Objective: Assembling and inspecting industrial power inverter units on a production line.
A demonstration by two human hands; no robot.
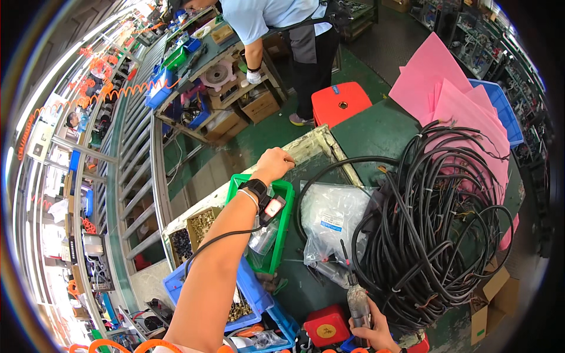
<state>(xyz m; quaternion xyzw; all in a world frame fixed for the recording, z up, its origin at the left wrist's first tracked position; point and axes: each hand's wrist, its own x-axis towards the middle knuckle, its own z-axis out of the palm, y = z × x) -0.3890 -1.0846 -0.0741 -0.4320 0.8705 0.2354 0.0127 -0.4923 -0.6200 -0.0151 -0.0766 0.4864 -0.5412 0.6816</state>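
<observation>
My left hand [273, 165] is stretched forward over the worn, pale edge of the workbench, just past a green bin [285, 203]. Its fingers are curled together, and whatever they may hold is hidden. A dark watch and a strap with a small lit device sit on that wrist. At the lower right, my right hand [375, 329] is wrapped around a power screwdriver [357, 303] with a grey, see-through body. Its thin bit points up and away, near a clear plastic bag [332, 217] of white parts and a large heap of black cables [424, 235].
Blue bins [250, 288] and a box of brass-coloured small parts [203, 223] stand left of the green bin. A red box [327, 325] sits near me. Pink sheets [432, 88] lie beyond the cables. A co-worker [282, 29] stands past a red stool [339, 103].
</observation>
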